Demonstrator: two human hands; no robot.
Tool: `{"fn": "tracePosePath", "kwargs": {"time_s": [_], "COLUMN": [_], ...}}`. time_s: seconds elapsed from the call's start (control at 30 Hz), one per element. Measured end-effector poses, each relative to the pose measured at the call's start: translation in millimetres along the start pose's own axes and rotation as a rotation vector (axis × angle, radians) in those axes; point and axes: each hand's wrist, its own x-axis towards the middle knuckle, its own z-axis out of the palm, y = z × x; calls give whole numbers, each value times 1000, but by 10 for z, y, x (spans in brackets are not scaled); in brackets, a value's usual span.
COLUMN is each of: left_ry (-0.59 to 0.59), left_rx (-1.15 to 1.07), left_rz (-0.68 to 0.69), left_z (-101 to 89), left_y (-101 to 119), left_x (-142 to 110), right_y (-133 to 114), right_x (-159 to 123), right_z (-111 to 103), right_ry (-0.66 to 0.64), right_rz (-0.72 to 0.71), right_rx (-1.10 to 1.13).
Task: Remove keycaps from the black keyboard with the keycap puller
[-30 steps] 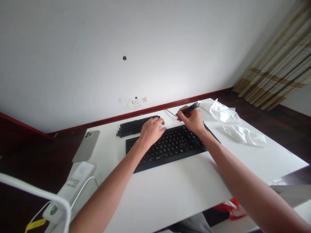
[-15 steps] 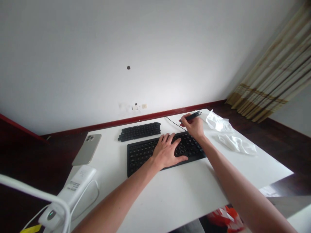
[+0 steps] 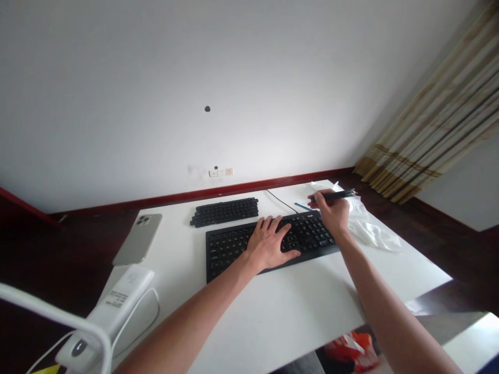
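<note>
A black keyboard (image 3: 230, 246) lies across the white table (image 3: 273, 306). My left hand (image 3: 271, 243) rests flat on its keys, fingers spread. My right hand (image 3: 331, 212) hovers over the keyboard's right end, pinched round a thin dark pen-like tool (image 3: 339, 195) that points right. A smaller black key block (image 3: 225, 211) lies just behind the keyboard. A thin black cable (image 3: 281, 201) runs back from the keyboard toward the wall.
A phone (image 3: 138, 238) lies face down at the table's left. A white device with a cord (image 3: 117, 300) sits at the front left. Crumpled white plastic wrap (image 3: 372, 231) lies right of the keyboard. A curtain (image 3: 436, 135) hangs at right.
My left hand slid from the keyboard's upper middle down onto its keys and now lies flat. My right hand moved right with the tool, away from the cable.
</note>
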Motion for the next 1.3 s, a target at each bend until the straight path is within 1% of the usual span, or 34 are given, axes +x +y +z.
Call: {"fn": "tracePosePath", "kwargs": {"time_s": [0.07, 0.17, 0.23, 0.3, 0.4, 0.53, 0.7, 0.87, 1.0, 1.13, 1.3], "left_ry": [1, 9, 17, 28, 45, 56, 84, 86, 83, 78, 78], "left_rx": [1, 6, 9, 11, 8, 14, 30, 30, 31, 34, 26], "left_rz": [-2, 4, 14, 20, 21, 28, 30, 38, 38, 28, 26], "left_z": [1, 1, 1, 0, -7, -20, -4, 7, -3, -10, -9], "left_y": [-3, -5, -4, -2, 2, 5, 0, -7, -6, 0, 1], "left_x": [-1, -1, -1, 1, 4, 6, 6, 10, 12, 17, 23], "right_y": [48, 164, 224, 240, 195, 139, 180, 217, 255, 294, 227], "right_x": [-150, -447, -634, -774, -875, -888, -865, -802, -771, -752, -615], "right_z": [-159, -377, -492, -570, -611, -574, -524, -490, -489, -475, -369], "right_ry": [35, 32, 53, 92, 127, 118, 63, 88, 111, 126, 68], "right_rz": [17, 91, 135, 159, 180, 183, 168, 142, 123, 123, 120], "right_rx": [0, 10, 35, 60, 74, 57, -27, -132, -173, -172, -93]}}
